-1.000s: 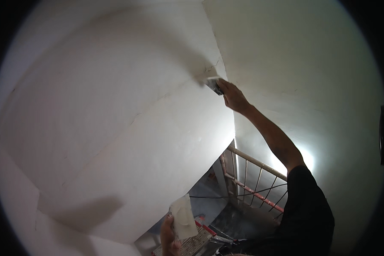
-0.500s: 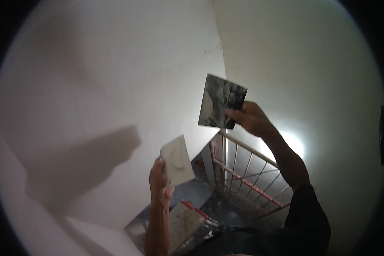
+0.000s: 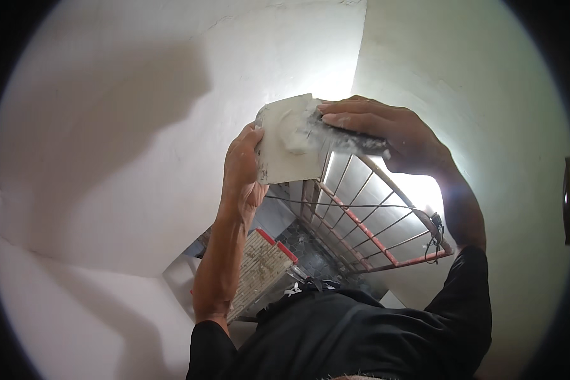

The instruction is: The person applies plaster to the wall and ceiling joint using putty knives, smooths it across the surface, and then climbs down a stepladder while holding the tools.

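My left hand [image 3: 239, 161] grips a pale, flat putty plate [image 3: 272, 161] by its left edge, thumb on the face. A lump of white putty [image 3: 293, 132] lies on the plate. In my right hand [image 3: 405, 130] is a dark, flat putty scraper [image 3: 354, 140], turned nearly edge-on and smeared with white. Its left end meets the putty near the plate's right side. The fingers lie along the scraper's back and partly hide it; motion blurs its lower edge.
Pale walls [image 3: 139, 158] meet in a corner ahead. Below right stands a metal railing [image 3: 361, 228] with a dark cable [image 3: 361, 205] across it. A ribbed board with red edging [image 3: 259, 272] lies below, above a dark tiled floor [image 3: 310, 250]. A dark fixture [image 3: 569, 199] is on the right wall.
The plate has risen, and the scraper has turned from face-on to nearly edge-on and come against the putty. The view has shifted, showing more of my torso and the railing.
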Motion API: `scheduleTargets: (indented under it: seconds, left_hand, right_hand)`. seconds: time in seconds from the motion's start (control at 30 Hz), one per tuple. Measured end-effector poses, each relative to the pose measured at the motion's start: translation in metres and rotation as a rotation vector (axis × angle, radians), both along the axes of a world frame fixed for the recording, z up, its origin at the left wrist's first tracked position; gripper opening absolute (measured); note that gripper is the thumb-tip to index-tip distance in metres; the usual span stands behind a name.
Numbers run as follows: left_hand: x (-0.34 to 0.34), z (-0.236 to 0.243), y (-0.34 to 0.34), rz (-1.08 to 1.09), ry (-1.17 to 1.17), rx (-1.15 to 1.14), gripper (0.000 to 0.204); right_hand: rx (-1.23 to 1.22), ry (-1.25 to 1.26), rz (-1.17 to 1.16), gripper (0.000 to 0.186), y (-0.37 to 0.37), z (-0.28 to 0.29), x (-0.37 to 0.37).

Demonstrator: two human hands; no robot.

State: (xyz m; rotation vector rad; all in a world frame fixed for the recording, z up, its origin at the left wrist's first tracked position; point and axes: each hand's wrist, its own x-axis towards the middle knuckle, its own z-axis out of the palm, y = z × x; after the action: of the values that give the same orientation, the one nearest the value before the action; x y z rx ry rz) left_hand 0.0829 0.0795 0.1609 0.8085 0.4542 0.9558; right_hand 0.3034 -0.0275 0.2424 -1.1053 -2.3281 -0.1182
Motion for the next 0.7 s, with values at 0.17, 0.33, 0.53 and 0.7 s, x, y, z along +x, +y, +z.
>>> scheduleTargets:
  seconds: [0.17,0.33,0.53,0.7]
  left_hand:
    - [-0.003,0.0,0.001,-0.032,-0.01,0.054,0.038]
    - [-0.007,0.005,0.005,-0.039,0.052,0.076,0.039]
    - [-0.003,-0.001,0.004,-0.011,0.08,0.122,0.033]
    - [0.006,-0.023,0.003,-0.087,0.038,0.158,0.034]
  right_hand:
    - [0.115,-0.433,0.129,0.056,0.009,0.017,-0.006]
    - [0.101,-0.529,0.202,0.052,0.016,0.024,-0.015]
    - [-0.039,-0.573,0.295,0.045,0.012,0.036,-0.015]
    - [-0.323,-0.685,0.208,0.033,0.005,0.054,-0.021]
